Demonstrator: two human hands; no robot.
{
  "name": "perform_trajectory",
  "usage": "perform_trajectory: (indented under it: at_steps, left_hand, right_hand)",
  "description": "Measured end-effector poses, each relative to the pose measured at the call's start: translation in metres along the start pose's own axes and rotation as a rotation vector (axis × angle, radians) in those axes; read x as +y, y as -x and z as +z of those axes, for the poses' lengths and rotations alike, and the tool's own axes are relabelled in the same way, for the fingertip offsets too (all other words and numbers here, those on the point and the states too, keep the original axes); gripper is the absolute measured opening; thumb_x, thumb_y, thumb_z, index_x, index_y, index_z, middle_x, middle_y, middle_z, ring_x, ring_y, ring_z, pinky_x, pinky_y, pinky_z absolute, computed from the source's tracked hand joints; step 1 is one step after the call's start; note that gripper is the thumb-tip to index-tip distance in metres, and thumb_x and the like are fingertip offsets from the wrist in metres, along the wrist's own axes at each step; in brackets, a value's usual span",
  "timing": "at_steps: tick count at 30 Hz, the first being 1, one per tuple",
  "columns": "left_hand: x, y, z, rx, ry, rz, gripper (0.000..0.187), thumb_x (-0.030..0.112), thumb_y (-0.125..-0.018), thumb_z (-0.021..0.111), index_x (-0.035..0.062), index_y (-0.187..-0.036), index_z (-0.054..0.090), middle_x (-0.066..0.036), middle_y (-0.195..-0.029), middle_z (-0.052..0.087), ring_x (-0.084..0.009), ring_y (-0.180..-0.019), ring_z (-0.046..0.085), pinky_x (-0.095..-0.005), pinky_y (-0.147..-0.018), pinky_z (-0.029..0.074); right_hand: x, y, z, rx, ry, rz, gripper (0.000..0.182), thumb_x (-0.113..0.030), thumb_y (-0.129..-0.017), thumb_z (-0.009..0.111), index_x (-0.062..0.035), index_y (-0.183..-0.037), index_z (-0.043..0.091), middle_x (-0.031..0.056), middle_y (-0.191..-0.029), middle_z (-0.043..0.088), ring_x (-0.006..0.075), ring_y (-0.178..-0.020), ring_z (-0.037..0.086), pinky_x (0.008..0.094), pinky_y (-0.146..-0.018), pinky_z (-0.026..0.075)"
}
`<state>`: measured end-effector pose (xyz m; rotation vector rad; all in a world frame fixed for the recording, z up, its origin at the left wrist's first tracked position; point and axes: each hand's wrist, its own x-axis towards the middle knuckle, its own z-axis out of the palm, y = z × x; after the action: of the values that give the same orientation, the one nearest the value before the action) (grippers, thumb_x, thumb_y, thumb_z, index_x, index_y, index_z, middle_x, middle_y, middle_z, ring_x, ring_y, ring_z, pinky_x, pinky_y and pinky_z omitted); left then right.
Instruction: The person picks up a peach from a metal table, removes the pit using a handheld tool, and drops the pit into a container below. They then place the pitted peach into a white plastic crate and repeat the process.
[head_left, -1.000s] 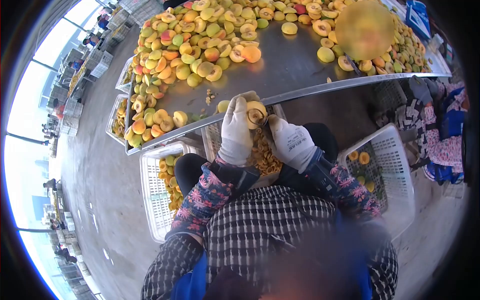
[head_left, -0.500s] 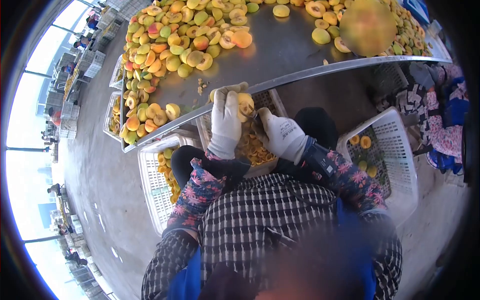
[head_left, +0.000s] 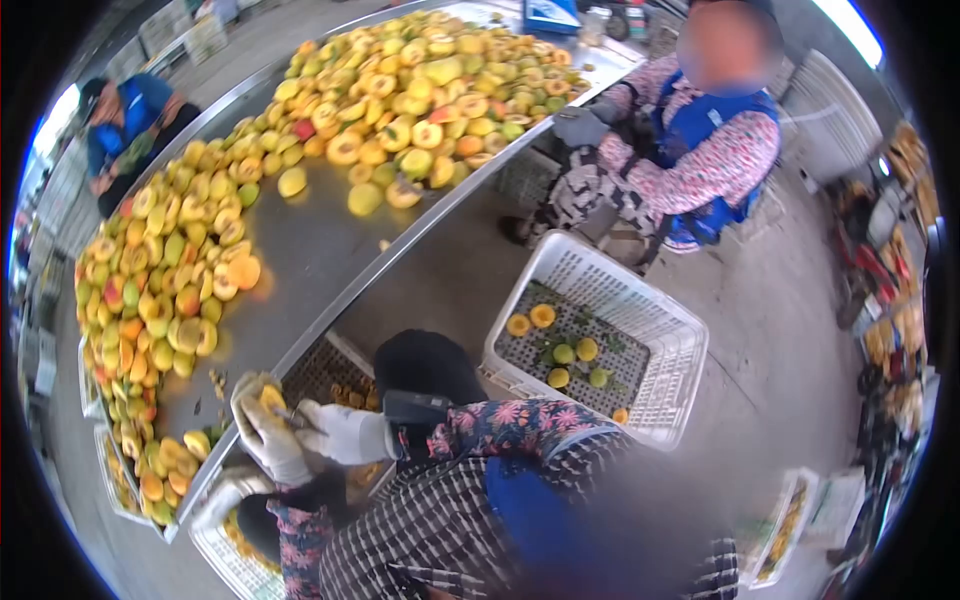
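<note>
My left hand (head_left: 268,440), in a white glove, grips a yellow peach half (head_left: 268,396) cut side up, just off the edge of the metal table (head_left: 300,262). My right hand (head_left: 338,434), also in a white glove, is closed on a small metal tool (head_left: 297,414) whose tip touches the peach's pit hollow. Both hands hover over a white crate (head_left: 318,362) holding cut peach pieces, low at the left of the view. My flowered sleeves and checked apron fill the bottom.
The table carries a long heap of whole and halved peaches (head_left: 400,110). A white basket (head_left: 662,322) with a few peach halves stands on the floor to my right. A seated co-worker (head_left: 700,150) works at the far end; another person in blue (head_left: 125,125) stands across the table.
My head has swung to the right, so the hands and peach now sit low at the left. The right-hand basket and seated co-worker have come into full view. Both hands keep their grip.
</note>
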<state>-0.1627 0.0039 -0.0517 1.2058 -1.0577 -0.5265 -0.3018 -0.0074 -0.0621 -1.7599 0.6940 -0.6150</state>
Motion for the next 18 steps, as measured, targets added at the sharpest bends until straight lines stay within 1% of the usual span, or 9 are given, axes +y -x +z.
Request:
perform_trajectory:
  at_steps: [3,4,9,11,12,13,14,16,18]
  left_hand:
    - [0.006,0.0,-0.008,-0.031,0.311,-0.374,0.038,0.038,-0.102,0.045,0.0027,-0.095,0.057,-0.01,-0.092,0.061,-0.0188,-0.08,0.059,-0.0306,-0.07,0.051]
    - [0.016,0.0,0.001,0.086,0.287,-0.478,0.04,0.041,-0.101,0.046,0.0033,-0.096,0.058,-0.009,-0.085,0.061,-0.019,-0.072,0.06,-0.0297,-0.065,0.051]
    - [-0.011,-0.008,-0.024,-0.256,0.033,-0.389,0.043,0.041,-0.102,0.044,-0.0003,-0.102,0.058,-0.008,-0.077,0.062,-0.018,-0.066,0.063,-0.0288,-0.057,0.05]
    - [0.001,-0.013,-0.029,-0.268,0.212,-0.726,0.043,0.04,-0.102,0.045,-0.0004,-0.103,0.06,-0.007,-0.077,0.065,-0.0167,-0.061,0.062,-0.027,-0.049,0.049]
    - [0.001,-0.013,-0.033,-0.224,0.286,-0.747,0.04,0.037,-0.101,0.048,-0.001,-0.106,0.059,-0.01,-0.084,0.066,-0.0204,-0.068,0.065,-0.0307,-0.056,0.053]
    - [0.004,-0.013,-0.026,-0.139,0.283,-0.666,0.038,0.034,-0.101,0.049,-0.0017,-0.108,0.059,-0.014,-0.091,0.066,-0.0253,-0.077,0.067,-0.0356,-0.065,0.056]
    - [0.002,-0.012,-0.031,-0.161,0.259,-0.631,0.038,0.034,-0.101,0.05,-0.0024,-0.107,0.058,-0.017,-0.096,0.065,-0.0288,-0.084,0.067,-0.0396,-0.074,0.056]
    - [0.019,-0.007,-0.024,-0.067,0.321,-0.623,0.039,0.035,-0.099,0.053,-0.0031,-0.104,0.059,-0.017,-0.096,0.065,-0.028,-0.08,0.067,-0.0364,-0.071,0.057]
    - [0.013,-0.008,-0.025,0.001,0.372,-0.637,0.038,0.034,-0.098,0.056,-0.0032,-0.097,0.062,-0.014,-0.09,0.066,-0.0224,-0.076,0.067,-0.0318,-0.066,0.055]
  right_hand:
    - [0.003,0.003,0.002,-0.046,0.148,0.036,0.028,-0.025,-0.094,0.052,-0.0013,-0.108,0.051,0.0236,-0.087,0.057,0.04,-0.079,0.061,0.0469,-0.065,0.046]
    - [0.017,-0.001,0.002,-0.067,0.283,-0.178,0.032,-0.027,-0.093,0.054,-0.0032,-0.113,0.046,0.0224,-0.086,0.061,0.0417,-0.081,0.061,0.0486,-0.07,0.047]
    - [-0.004,0.004,-0.021,-0.202,0.214,0.081,0.04,-0.03,-0.093,0.052,-0.0044,-0.123,0.049,0.0226,-0.097,0.063,0.0416,-0.091,0.063,0.048,-0.08,0.051]
    - [0.032,0.003,-0.006,-0.157,0.428,-0.375,0.044,-0.027,-0.097,0.048,-0.0092,-0.137,0.045,0.023,-0.113,0.059,0.0413,-0.096,0.062,0.0444,-0.084,0.051]
    - [0.049,0.003,-0.001,-0.093,0.574,-0.607,0.043,-0.023,-0.1,0.045,-0.0117,-0.141,0.044,0.0228,-0.12,0.056,0.0401,-0.101,0.06,0.0412,-0.088,0.051]
    - [0.035,-0.003,0.004,-0.13,0.192,-0.456,0.044,-0.017,-0.101,0.046,-0.0085,-0.144,0.04,0.0179,-0.122,0.057,0.0278,-0.107,0.06,0.0341,-0.093,0.048]
    - [0.002,0.0,0.005,-0.246,-0.606,0.034,0.048,-0.016,-0.102,0.048,-0.0037,-0.147,0.035,0.0104,-0.122,0.057,0.0156,-0.107,0.056,0.0292,-0.096,0.044]
    - [0.004,0.0,0.014,-0.175,-0.691,0.153,0.028,-0.011,-0.099,0.053,-0.0012,-0.125,0.052,-0.0006,-0.104,0.055,0.0063,-0.094,0.049,0.0264,-0.083,0.045]
    - [0.003,-0.001,0.012,-0.147,-0.275,-0.007,0.021,-0.016,-0.097,0.053,-0.0004,-0.111,0.053,0.0139,-0.094,0.06,0.0229,-0.086,0.059,0.0349,-0.076,0.047]
